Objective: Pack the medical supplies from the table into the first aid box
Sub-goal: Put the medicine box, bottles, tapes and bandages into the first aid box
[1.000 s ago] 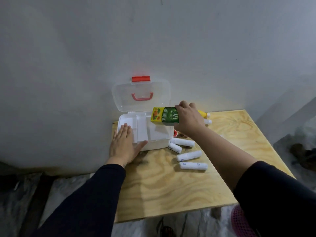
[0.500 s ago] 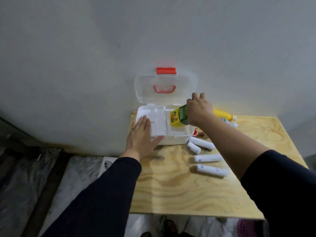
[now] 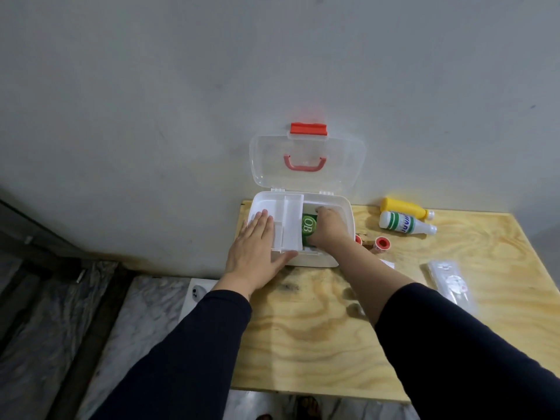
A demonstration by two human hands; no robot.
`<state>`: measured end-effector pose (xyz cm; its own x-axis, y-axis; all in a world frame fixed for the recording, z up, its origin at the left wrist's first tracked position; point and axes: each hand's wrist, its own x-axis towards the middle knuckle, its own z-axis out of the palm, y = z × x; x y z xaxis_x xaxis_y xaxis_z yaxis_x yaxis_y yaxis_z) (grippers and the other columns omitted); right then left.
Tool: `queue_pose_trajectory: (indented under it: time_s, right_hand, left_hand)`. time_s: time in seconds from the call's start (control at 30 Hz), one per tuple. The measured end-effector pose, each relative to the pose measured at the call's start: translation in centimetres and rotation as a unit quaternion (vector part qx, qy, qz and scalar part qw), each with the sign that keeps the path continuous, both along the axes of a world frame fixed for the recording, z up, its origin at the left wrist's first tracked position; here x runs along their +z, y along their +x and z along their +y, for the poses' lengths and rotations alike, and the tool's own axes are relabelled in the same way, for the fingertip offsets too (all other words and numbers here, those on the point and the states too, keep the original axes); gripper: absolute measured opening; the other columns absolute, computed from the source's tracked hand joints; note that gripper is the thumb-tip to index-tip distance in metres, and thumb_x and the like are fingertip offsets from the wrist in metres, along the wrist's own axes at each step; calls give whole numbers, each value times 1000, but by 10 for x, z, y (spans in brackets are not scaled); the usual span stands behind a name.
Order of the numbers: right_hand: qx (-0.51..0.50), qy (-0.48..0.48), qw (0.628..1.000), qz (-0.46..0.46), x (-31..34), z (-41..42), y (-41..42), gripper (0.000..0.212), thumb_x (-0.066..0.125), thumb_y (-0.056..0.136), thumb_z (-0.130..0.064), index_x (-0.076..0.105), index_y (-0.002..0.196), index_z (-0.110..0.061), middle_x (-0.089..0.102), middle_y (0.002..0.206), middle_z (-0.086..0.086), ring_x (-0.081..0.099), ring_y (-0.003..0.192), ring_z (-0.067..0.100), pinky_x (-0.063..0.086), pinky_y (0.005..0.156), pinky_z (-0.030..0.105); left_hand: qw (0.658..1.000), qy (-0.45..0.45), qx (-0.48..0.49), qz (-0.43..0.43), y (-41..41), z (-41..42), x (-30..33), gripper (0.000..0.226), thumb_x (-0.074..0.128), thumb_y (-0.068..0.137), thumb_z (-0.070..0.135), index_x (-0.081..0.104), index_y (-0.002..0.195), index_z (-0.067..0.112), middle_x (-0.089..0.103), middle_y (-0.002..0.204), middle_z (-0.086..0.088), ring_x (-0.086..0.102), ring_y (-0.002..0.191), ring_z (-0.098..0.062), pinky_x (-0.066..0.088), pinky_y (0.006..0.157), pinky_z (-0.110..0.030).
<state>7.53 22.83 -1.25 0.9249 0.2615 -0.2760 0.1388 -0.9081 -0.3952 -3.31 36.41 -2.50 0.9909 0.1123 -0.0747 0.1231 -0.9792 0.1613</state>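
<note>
Head view: my right hand point(image 3: 328, 230) grips the green-and-yellow cardboard carton point(image 3: 309, 227) inside the white plastic first aid box point(image 3: 345, 213); left hand point(image 3: 256, 247) flat, steadying its left side.

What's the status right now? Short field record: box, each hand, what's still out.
box: first aid box, lid open against wall
right hand: inside box, on green carton; grip unclear
left hand: flat on box's left side, holding nothing
on table: yellow bottle, white bottle, red tape roll, clear packet
other items: partly hidden by right arm
</note>
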Motion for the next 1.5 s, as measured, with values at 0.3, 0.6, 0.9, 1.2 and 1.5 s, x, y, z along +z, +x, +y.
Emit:
queue_pose_trajectory:
  time_s: [0.3,0.6,0.9,1.2,1.5]
  right_hand:
    - [-134,73,987,55,-8,8,4,35,80,73,-14,58,99,-6,55,71,2,49,61,15,39,56,27]
    - [-94,103,990,-15,24,-22,5,43,70,82,-8,55,122,-2,65,118,15,63,106,28,51,86,32]
    - [-208,111,965,-114,34,-154,-24,39,64,83,-14,60,121,-8,68,117,15,60,112,32,48,94,37]
    - [-357,-6,933,-36,-28,-242,-89,46,66,82,-23,51,121,-4,50,125,17,44,119,37,44,90,43]
    - [-391,40,919,-34,-42,-250,-90,43,73,74,-30,59,102,-1,62,108,19,55,105,38,47,77,40]
  left_hand:
    - [1000,4,2,1,-1,0,0,98,20,85,76,1,153,8,-7,161,-6,-9,148,-16,-5,120,-33]
    - [1000,8,3,18,2,4,0,98,19,84,77,4,153,9,-5,162,-5,-6,148,-15,-4,119,-33]
    - [1000,23,-9,8,1,3,0,98,19,83,75,11,153,6,4,162,-8,3,149,-19,2,120,-34]
    - [998,61,-15,0,2,3,-3,96,18,85,74,14,152,5,7,161,-10,7,148,-20,4,120,-36]
    - [997,70,-13,-8,2,1,-6,95,19,85,72,16,152,4,10,161,-10,8,148,-20,2,119,-37]
